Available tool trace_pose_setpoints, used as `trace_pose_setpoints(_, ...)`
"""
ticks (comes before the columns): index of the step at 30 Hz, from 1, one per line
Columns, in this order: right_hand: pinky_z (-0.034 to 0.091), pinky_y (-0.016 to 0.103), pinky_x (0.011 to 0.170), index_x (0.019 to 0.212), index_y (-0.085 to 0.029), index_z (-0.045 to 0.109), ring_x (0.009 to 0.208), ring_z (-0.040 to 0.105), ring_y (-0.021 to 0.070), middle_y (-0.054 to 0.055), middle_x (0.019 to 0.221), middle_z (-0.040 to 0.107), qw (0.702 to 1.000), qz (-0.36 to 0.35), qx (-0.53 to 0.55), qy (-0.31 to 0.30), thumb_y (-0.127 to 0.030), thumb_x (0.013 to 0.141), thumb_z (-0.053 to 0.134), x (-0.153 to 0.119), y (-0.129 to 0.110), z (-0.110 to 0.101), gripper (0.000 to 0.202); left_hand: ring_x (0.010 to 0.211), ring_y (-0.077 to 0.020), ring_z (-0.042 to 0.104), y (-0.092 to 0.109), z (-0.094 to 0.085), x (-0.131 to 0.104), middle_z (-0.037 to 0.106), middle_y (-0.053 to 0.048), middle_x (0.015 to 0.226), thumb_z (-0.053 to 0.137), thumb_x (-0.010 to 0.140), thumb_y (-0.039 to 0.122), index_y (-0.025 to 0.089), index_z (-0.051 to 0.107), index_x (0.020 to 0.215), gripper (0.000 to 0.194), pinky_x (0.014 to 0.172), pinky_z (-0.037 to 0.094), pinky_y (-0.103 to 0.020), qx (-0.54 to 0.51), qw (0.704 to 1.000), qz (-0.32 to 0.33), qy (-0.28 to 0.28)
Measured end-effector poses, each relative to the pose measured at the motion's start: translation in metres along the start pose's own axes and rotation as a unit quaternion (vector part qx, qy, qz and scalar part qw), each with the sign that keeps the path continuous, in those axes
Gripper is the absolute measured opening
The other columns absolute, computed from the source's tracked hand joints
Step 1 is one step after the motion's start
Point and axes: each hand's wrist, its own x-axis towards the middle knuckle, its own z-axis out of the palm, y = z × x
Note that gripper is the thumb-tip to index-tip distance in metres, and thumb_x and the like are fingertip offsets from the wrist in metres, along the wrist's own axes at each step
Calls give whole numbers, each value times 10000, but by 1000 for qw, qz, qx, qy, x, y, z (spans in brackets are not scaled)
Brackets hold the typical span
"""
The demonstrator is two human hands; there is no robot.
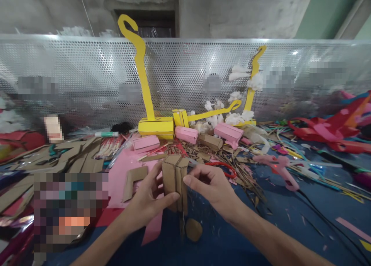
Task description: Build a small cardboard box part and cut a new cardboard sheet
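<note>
My left hand (150, 198) is wrapped around a small brown cardboard box (171, 177) with many flat sides, standing upright in front of me. The left thumb lies across its near face. My right hand (210, 185) is closed at the box's right edge, thumb and bent forefinger against its upper part. A pale translucent sliver (193, 163) shows by those fingertips; I cannot tell whether it is held. Below the box lies a rounded cardboard piece (194, 230). An L-shaped cardboard piece (135, 181) rests on pink sheet left of my left hand.
Yellow hooked shapes (143, 84) stand at the back, before a perforated metal panel (188, 65). Pink boxes (187, 134) lie among cardboard scraps (246, 181). A pink glue gun (285, 171) with a black cord lies right. Red material (324, 130) is piled far right.
</note>
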Motion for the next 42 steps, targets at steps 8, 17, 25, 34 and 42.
trace_pose_setpoints(8,380,240,610,794,-162,658,655,476,110,-20,705,557,1000,11,-5,11,-444,869,698,1,3,-2,294,1158,-267,655,-2,4,4,597,-87,1392,771,815,281,318,426,1390,672,908,573,-356,10,999,-4,36)
trace_pose_setpoints(17,328,232,551,779,-144,657,618,445,102,-21,682,540,989,56,-101,-93,-429,898,656,1,6,-7,309,1119,-302,679,15,3,14,669,-155,1300,770,790,377,170,531,1289,591,900,585,-370,54,992,7,111)
trace_pose_setpoints(25,321,228,543,738,-149,614,606,428,95,-28,668,527,992,60,-84,-69,-428,890,668,0,7,-1,322,1174,-269,654,13,4,11,649,-120,1340,751,816,364,201,515,1322,581,932,570,-334,45,993,-1,107)
trace_pose_setpoints(34,338,233,561,727,-157,600,623,433,101,-28,675,519,994,58,-65,-62,-437,883,676,-2,13,1,329,1119,-298,678,20,9,13,681,-142,1284,789,760,372,173,562,1277,598,879,591,-349,54,990,-3,131)
trace_pose_setpoints(42,384,231,580,727,-164,609,633,484,110,-21,678,560,994,64,-55,-62,-447,878,677,-1,12,3,328,1151,-295,658,16,8,11,665,-122,1307,794,760,384,211,529,1334,655,922,571,-373,16,994,-9,111)
